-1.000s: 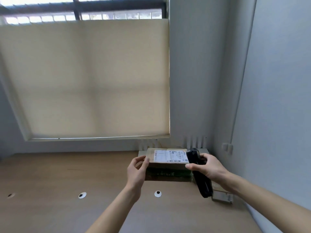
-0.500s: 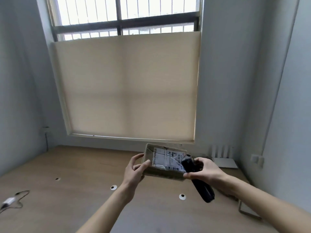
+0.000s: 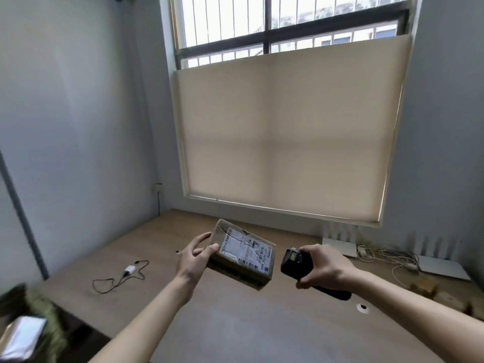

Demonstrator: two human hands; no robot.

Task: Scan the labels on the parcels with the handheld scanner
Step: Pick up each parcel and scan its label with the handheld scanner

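Note:
My left hand [image 3: 195, 258] grips the left end of a brown cardboard parcel [image 3: 242, 271], lifted above the wooden table [image 3: 235, 326]. A white shipping label [image 3: 245, 248] with barcodes covers the parcel's tilted top face. To the right of the parcel, my right hand [image 3: 324, 265] holds the black handheld scanner [image 3: 296, 263], its head a short gap from the parcel's right edge. The scanner's handle runs down under my palm.
A black cable with a white adapter [image 3: 129, 269] lies on the table at left. White routers [image 3: 340, 247] and tangled cords [image 3: 387, 258] sit under the window at right. A green bag with a parcel [image 3: 23, 336] shows at bottom left. Brown packages [image 3: 442, 297] lie at far right.
The view has swung left. The parcel came off the stack at the back right and moved left in my left hand. The scanner has drawn away from the label.

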